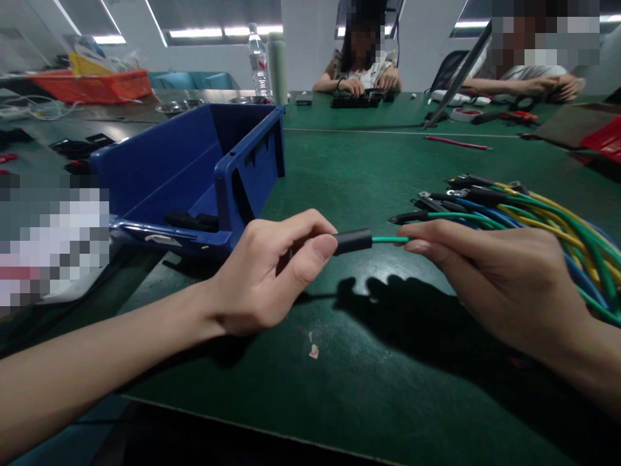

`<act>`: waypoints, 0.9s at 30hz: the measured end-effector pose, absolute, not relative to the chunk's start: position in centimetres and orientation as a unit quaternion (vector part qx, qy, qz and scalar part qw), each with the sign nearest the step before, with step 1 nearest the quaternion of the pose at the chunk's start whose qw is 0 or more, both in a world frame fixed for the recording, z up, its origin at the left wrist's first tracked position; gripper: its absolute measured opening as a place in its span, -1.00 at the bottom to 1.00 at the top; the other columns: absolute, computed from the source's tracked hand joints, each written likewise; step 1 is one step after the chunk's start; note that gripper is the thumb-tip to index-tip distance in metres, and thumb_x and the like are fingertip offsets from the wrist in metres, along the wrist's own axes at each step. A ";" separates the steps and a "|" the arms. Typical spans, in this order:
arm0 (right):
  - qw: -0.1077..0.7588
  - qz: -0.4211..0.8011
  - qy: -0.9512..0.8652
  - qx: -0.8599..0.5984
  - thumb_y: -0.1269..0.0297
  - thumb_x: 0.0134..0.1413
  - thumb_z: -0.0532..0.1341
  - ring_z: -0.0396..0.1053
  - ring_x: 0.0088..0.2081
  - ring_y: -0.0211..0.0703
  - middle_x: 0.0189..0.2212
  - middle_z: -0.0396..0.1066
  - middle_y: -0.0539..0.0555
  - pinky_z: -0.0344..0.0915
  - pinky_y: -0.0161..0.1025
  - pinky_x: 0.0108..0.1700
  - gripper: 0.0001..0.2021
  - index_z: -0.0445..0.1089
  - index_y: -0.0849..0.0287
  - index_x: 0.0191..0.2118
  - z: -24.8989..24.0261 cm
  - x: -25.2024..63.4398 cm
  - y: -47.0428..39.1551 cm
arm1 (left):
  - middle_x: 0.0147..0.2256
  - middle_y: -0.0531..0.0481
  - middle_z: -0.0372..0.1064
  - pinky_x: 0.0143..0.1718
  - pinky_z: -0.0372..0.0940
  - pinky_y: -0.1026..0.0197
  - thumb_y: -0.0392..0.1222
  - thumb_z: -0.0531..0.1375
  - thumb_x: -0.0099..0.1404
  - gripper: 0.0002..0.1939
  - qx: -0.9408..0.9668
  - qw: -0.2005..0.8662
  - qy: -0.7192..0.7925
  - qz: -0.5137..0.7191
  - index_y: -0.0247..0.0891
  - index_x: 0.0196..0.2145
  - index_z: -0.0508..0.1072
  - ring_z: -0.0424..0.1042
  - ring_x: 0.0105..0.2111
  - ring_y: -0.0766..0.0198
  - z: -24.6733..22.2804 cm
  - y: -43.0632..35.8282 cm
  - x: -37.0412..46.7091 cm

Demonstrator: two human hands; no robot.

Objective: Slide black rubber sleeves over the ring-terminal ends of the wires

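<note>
Green wire (389,239) runs above the counter (369,401) between two hands: the left hand (269,278) has its grip pinched round the black sleeve (354,241) on the wire, while the right hand (504,272) grips the wire itself. Uneven pulling could shift the sleeve; loose fingertips could let the wire slip toward the wire bundle (563,220).

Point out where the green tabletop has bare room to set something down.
One free patch of tabletop lies between the blue bin and the red wire; another, between the small scrap and the tabletop's near edge. It is crowded on the right, where the cable bundle lies beside and beyond the right hand.
</note>
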State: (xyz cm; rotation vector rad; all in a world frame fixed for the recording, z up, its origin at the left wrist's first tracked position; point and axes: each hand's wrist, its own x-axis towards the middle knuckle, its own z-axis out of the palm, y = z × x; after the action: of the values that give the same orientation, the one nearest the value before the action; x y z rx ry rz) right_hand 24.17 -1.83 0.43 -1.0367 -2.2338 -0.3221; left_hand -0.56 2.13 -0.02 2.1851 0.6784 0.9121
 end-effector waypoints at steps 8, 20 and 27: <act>0.312 -0.140 -0.861 -0.376 0.33 0.34 0.10 0.31 -0.59 -0.42 -0.42 0.50 0.00 0.11 -0.38 -0.57 -0.84 0.41 0.23 -0.17 0.0 24.7 -2.0 | -0.63 0.18 0.18 -0.64 0.03 0.35 -0.20 0.06 0.43 -0.75 0.847 0.312 0.272 0.332 -0.26 -0.44 0.32 0.13 -0.67 0.49 0.2 1.9 -0.4; 0.322 -0.139 -0.849 -0.395 0.32 0.34 0.12 0.17 -0.63 -0.52 -0.60 0.30 -0.10 0.03 -0.47 -0.56 -0.77 0.34 0.23 -0.39 0.6 24.1 -2.0 | -0.61 0.09 0.20 -0.60 0.10 0.29 -0.11 -0.07 0.47 -0.61 0.817 0.343 0.269 0.378 -0.24 -0.50 0.25 0.16 -0.63 0.41 -0.4 2.3 -0.6; 0.318 -0.144 -0.838 -0.420 0.26 0.35 0.12 0.03 -0.70 -0.49 -0.71 0.10 -0.13 -0.03 -0.44 -0.60 -0.75 0.39 0.20 -0.37 0.7 24.1 -2.1 | -0.64 0.13 0.08 -0.62 0.02 0.29 -0.24 -0.01 0.41 -0.71 0.806 0.341 0.269 0.401 -0.21 -0.50 0.20 0.09 -0.64 0.39 -0.5 2.2 -0.5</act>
State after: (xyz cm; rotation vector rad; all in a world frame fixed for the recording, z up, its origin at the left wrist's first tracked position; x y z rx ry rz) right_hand 24.10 -2.09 0.72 -1.1048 -2.2045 -0.3795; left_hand -0.49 2.23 -0.47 2.0981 0.7011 1.0437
